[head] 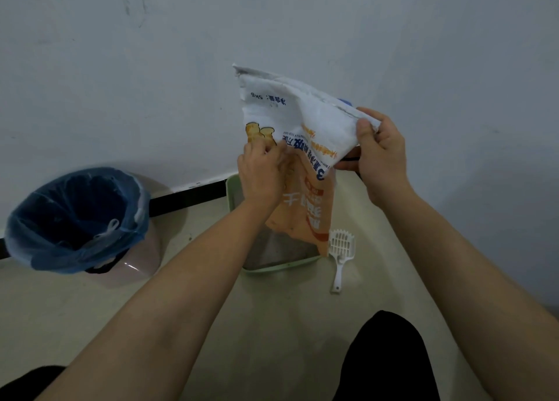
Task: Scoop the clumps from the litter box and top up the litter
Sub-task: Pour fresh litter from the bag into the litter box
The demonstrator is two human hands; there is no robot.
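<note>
The bin [78, 219] with the blue liner sits at the left of the frame. I can't see if any clumps are inside it.

You hold the litter bag [290, 122] in the middle of the frame, in front of the wall. It is upside down, because the words on it are upside down. Its low end hangs over the green litter box [281, 268], just below your hands. The grey litter [278, 249] in the box looks flat.

The white scoop [340, 249] lies on the floor, just beside the right edge of the box. No hand is on it. So I think the scooping is done and you are on the top-up now. I can't tell if litter is falling out yet.

Your right hand [381, 152] pinches the bag's upper right corner between thumb and fingers. Your left hand [260, 174] has its fingers curled tight on the bag's left side, lower down. Both hands grip the bag, and neither one is loose.
</note>
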